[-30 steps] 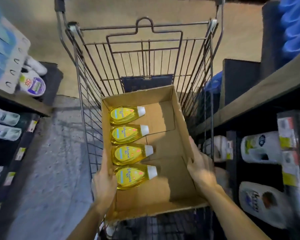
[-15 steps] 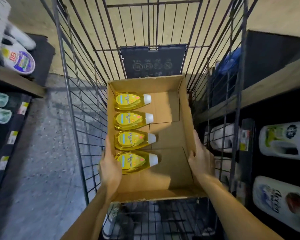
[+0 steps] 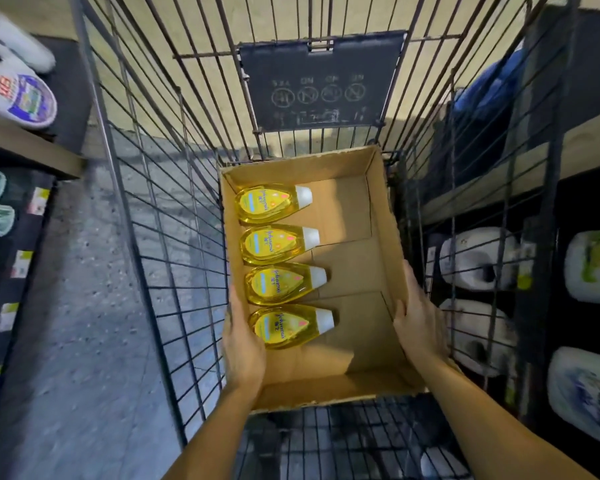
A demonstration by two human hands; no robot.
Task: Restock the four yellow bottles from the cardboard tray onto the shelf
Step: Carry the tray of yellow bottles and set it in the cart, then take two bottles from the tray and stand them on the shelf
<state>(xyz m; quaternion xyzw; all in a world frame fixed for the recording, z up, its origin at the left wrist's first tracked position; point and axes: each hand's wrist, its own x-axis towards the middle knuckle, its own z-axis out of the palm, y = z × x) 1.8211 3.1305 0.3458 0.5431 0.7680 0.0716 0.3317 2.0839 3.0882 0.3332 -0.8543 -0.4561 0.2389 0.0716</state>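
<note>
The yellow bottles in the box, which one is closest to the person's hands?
The yellow bottle at the near end of the row, right beside the left hand on the cardboard tray. The other three lie farther away.

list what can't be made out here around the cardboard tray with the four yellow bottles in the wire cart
Head view only:
- Fingers of the left hand and right hand: hidden behind the brown cardboard tray's walls.
- What the tray rests on: covered by the tray.
- Small print on the four yellow bottles: too small.
- White jugs on the right shelf: labels blurred, crossed by the black wire cart's bars.
</note>
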